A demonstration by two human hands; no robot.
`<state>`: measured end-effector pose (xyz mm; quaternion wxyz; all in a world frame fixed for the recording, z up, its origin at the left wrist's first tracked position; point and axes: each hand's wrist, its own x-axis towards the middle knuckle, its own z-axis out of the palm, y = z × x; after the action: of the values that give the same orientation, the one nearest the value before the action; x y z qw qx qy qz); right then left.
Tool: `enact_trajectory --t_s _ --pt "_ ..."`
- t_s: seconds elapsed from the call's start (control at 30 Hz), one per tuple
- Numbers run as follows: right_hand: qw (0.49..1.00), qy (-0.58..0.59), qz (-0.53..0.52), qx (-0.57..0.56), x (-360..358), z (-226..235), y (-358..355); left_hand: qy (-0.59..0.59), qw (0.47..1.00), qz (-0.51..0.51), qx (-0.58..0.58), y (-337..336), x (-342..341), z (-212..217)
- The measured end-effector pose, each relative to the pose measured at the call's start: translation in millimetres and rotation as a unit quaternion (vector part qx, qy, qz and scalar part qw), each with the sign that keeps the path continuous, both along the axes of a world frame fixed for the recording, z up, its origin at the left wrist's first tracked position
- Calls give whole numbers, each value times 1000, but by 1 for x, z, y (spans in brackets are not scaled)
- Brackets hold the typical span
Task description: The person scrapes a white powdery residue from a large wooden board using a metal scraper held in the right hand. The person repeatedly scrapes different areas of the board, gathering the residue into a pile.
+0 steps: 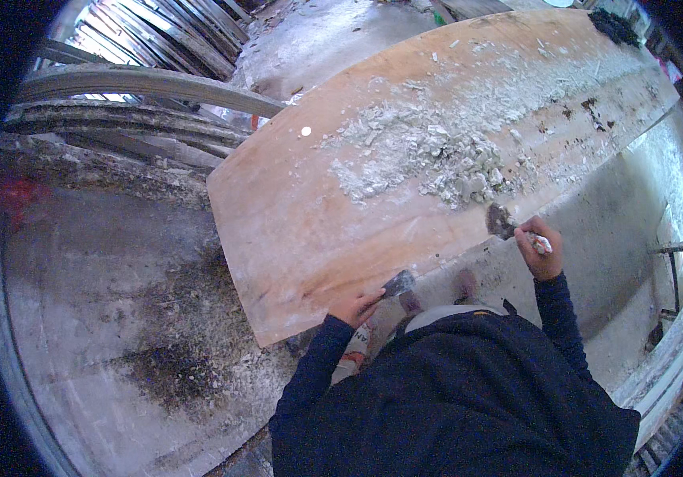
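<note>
My right hand (542,258) is closed round the handle of a short tool with a broad, dark brown, speckled head (500,221). It looks like a brush, and its head is over the near edge of a large wooden board (278,238). In my left hand (355,306) is a scraper (398,284) with a flat grey blade, close to the board's near edge. Ahead of both hands, a heap of pale flakes and crumbs (468,167) lies on the board. It thins into loose bits toward the far right.
Weathered beams (143,83) are stacked at the left, with more slats (166,36) behind. Dark and pale debris (190,350) litters the grey floor on the left. A dark clump (614,28) sits at the board's far right end. A pale frame (679,318) stands at the right.
</note>
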<state>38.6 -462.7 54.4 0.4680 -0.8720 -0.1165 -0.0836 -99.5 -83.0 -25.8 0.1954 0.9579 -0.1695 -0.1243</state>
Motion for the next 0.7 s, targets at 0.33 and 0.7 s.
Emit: enact_trajectory --t_s 0.33,0.7 --pt "1000 -2 14 -3 -4 2 12 0 999 51 -7 -15 -2 -10" --pt "1000 11 24 -2 -12 2 18 110 990 78 39 -19 -18 13"
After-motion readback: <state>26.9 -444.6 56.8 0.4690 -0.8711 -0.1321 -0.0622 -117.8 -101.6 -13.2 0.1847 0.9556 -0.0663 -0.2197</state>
